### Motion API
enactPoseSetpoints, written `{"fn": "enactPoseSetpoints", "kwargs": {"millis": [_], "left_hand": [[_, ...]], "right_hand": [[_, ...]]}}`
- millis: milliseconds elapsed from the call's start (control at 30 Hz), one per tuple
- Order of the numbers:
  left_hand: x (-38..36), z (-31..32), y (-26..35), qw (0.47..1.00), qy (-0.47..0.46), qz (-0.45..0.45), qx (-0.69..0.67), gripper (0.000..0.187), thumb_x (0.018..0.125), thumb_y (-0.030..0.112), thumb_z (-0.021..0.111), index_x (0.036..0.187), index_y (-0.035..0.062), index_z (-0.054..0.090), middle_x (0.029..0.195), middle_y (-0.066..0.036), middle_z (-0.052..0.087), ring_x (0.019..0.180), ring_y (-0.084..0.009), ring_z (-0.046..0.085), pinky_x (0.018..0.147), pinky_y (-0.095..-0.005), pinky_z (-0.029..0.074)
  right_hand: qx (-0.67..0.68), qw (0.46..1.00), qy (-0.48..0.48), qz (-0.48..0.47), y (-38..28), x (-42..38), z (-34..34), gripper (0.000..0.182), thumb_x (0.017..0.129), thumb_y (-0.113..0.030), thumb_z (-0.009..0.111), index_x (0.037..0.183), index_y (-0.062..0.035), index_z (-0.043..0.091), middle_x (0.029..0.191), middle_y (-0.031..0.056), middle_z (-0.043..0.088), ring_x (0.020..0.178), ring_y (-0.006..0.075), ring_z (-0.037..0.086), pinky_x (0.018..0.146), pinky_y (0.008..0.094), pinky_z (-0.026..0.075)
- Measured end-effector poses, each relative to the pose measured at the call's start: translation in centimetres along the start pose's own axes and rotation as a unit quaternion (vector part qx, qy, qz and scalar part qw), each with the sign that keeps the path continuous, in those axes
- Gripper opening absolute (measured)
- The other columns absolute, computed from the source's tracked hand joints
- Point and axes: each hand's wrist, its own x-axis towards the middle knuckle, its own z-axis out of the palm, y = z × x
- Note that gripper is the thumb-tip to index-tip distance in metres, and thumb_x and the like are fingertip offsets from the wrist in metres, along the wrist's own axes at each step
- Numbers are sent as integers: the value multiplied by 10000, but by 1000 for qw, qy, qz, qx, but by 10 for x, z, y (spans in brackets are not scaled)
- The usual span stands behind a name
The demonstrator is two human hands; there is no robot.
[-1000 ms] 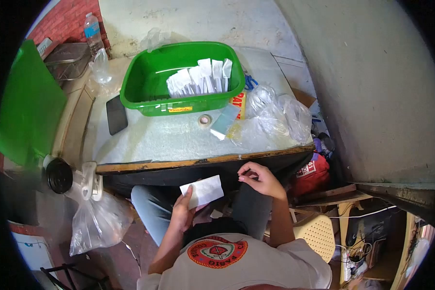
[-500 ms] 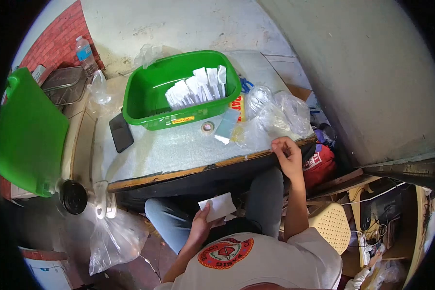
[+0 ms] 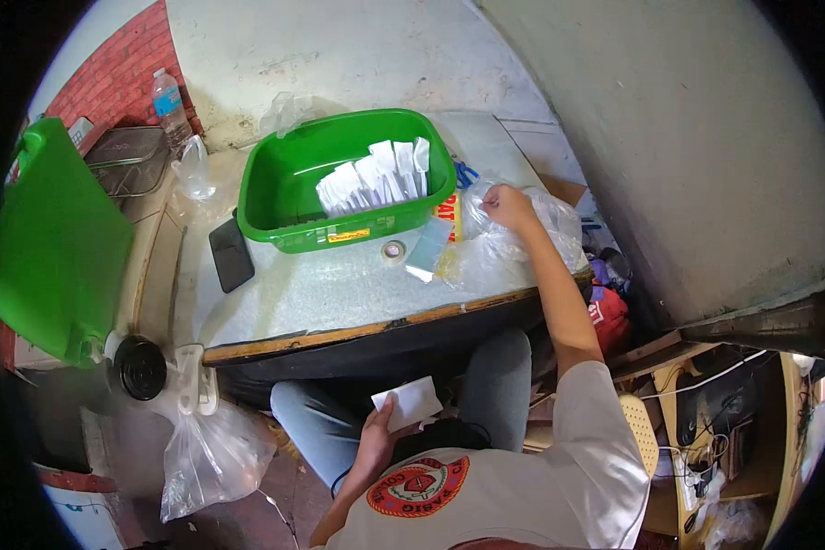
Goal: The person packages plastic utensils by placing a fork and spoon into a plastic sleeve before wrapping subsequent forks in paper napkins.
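On the pale tabletop [image 3: 321, 284] by the plaster wall, our right hand [image 3: 507, 207] reaches far forward-right, fingers pinched on the clear plastic bags [image 3: 522, 234]. Our left hand [image 3: 380, 442] sits low over our lap, gripping a white paper packet [image 3: 408, 401], well apart.

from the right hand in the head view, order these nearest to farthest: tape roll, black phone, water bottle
Measured from the right hand, which rests on the clear plastic bags:
1. Tape roll, on the table just left of the hand.
2. Black phone, beside the green tub's left end.
3. Water bottle, far left by the brick wall.
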Motion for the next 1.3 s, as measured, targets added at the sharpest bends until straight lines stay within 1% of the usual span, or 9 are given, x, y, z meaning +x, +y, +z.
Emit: {"fn": "enactPoseSetpoints", "kwargs": {"millis": [167,267,467,533,633,767,967,1100,1300], "left_hand": [[-6,2,8,999,29,-2,-29,534,1030,389,418,1320,-59,437,1232,-206,566,1113,-320,599,877,-447,554],[-5,1,8,999,31,-10,-17,529,1034,382,410,1317,-64,433,1235,-214,562,1110,-330,602,885,-451,555],[2,3,10,999,10,-1,-38,522,1032,380,420,1315,-58,439,1232,-200,566,1092,-316,609,884,-437,548],[10,-1,2,999,7,6,-45,520,1031,382,425,1315,-54,442,1230,-192,569,1084,-309,613,880,-434,546],[13,2,-1,997,57,4,-57,504,1026,382,444,1329,-20,466,1233,-158,578,1085,-283,610,893,-412,528],[14,19,21,993,-16,50,-105,468,1015,388,472,1364,77,497,1263,-107,576,1121,-199,584,943,-339,481],[14,46,67,977,-17,165,-135,515,1031,363,433,1376,-20,415,1330,-146,543,1238,-251,537,1031,-410,446],[13,59,86,963,-21,215,-159,513,1045,341,393,1421,-9,375,1355,-128,531,1256,-245,525,1040,-408,439],[14,75,84,958,-57,223,-172,536,1052,341,360,1454,-13,330,1363,-135,516,1229,-233,533,1048,-387,421]], "right_hand": [[-78,996,43,-22,-8,-7,12,247,739,-265,756,858,-53,713,889,138,703,841,297,688,743,385,539],[1,998,59,30,9,-4,20,256,730,-323,739,830,-88,719,874,111,709,859,316,685,774,450,521],[163,968,168,87,10,-7,-5,255,803,-259,731,887,-30,655,751,115,683,714,234,676,652,354,517],[432,866,249,41,-1,-13,-15,229,912,-202,663,1014,-14,584,697,75,647,595,124,603,571,262,471],[509,800,312,-62,-39,-44,-46,207,979,-158,582,1108,-7,525,650,24,594,531,65,522,511,211,409],[486,852,197,11,-95,-135,-81,245,976,-131,581,1186,-20,522,619,-7,522,524,56,471,489,213,365],[362,930,-32,-45,-138,-224,-69,316,1001,-92,461,1311,-39,479,770,69,561,667,121,529,647,267,450],[531,839,-110,-45,-157,-250,-64,371,986,10,460,1356,17,432,861,105,636,646,114,584,622,239,486],[590,783,-195,22,-168,-257,-42,86,983,-36,519,1030,30,547,709,81,624,505,60,531,478,177,415]]}}
